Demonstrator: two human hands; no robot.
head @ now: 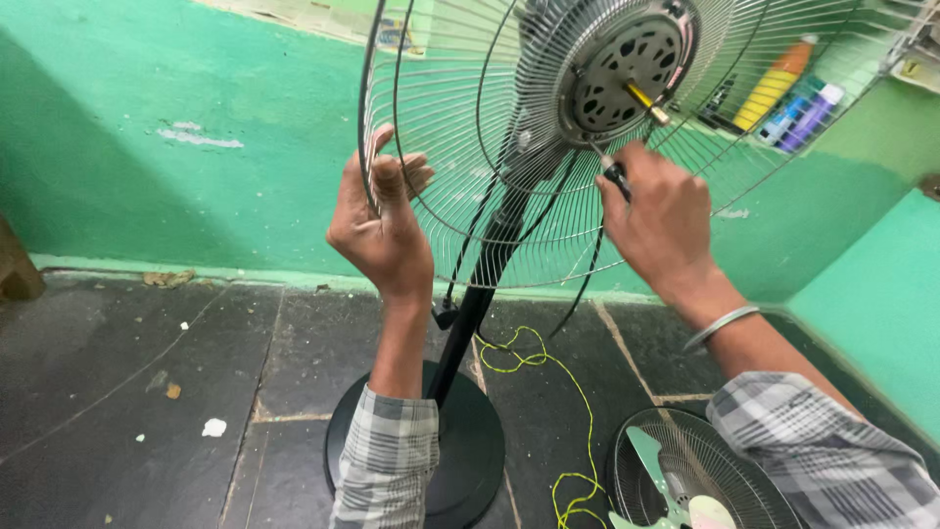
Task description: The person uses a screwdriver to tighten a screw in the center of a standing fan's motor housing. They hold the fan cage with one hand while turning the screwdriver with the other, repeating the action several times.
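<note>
Fingers of the left hand (382, 230) curl closed around the left rim of the wire fan guard (460, 167), gripping it. That guard sits on a black stand (470, 318) rising from a round black base (470, 451) on the dark stone floor (127, 382). At the guard's centre the motor housing (627, 73) shows a brass shaft (646, 101). Just below it the right hand (661, 220) is closed around a dark-handled tool (617, 178). A yellow cord (558, 392) trails down toward a second guard with a fan blade (676, 485) lying on the floor.
</note>
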